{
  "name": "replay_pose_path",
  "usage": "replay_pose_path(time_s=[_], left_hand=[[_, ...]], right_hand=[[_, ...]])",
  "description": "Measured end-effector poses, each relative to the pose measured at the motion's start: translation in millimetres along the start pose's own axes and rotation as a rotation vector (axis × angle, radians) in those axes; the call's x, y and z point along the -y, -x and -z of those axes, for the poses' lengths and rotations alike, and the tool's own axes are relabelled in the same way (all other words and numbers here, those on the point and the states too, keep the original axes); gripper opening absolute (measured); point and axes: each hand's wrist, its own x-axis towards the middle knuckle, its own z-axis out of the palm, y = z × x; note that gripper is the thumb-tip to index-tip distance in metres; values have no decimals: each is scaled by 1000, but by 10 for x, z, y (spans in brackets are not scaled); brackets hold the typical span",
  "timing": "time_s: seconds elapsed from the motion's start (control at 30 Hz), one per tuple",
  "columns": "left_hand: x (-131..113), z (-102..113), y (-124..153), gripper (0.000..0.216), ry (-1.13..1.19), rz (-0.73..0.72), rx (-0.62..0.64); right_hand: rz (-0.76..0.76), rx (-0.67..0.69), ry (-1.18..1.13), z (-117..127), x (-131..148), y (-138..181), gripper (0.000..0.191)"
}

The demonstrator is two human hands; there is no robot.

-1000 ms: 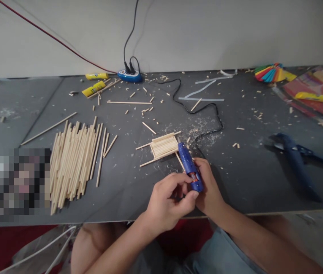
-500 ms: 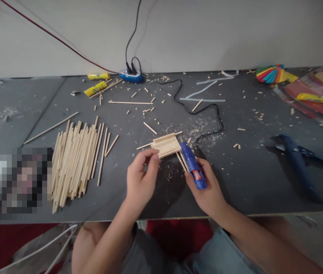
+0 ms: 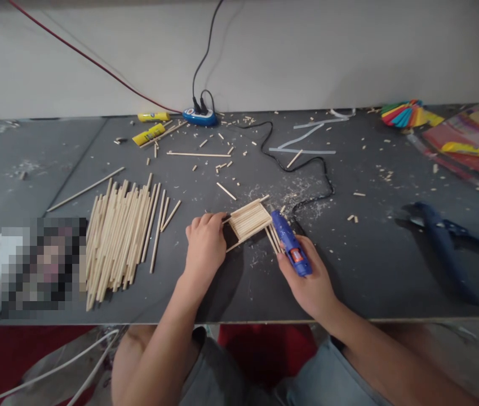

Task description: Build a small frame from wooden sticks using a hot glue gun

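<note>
A small frame glued from wooden sticks (image 3: 249,220) lies on the dark grey table (image 3: 349,254). My left hand (image 3: 204,243) is closed on the frame's left side, its fingers curled over the sticks. Wrapped in my right hand (image 3: 311,285) is a blue hot glue gun (image 3: 291,248). Its nozzle points up and left at the frame's right edge. The gun's black cord (image 3: 307,175) runs back across the table to a blue power strip (image 3: 199,117) by the wall.
A pile of long wooden sticks (image 3: 123,237) lies to the left. Two yellow glue tubes (image 3: 150,133) sit near the wall. Blue pliers (image 3: 440,239) rest at the right. Clear glue sticks (image 3: 302,141), coloured craft sticks (image 3: 404,113) and stick offcuts lie at the back.
My left hand left the glue gun, moved up and left, and closed on the stick frame. The right hand carried the gun slightly forward toward the frame.
</note>
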Motion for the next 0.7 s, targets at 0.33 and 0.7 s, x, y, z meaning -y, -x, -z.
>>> replay_pose_path(time_s=[0.33, 0.7], left_hand=[[-32, -33, 73, 39, 196, -93, -5], [-157, 38, 148, 25, 488, -88, 39]], right_hand=[[-180, 8, -190, -37, -41, 50, 18], [-208, -312, -287, 37, -12, -83, 21]])
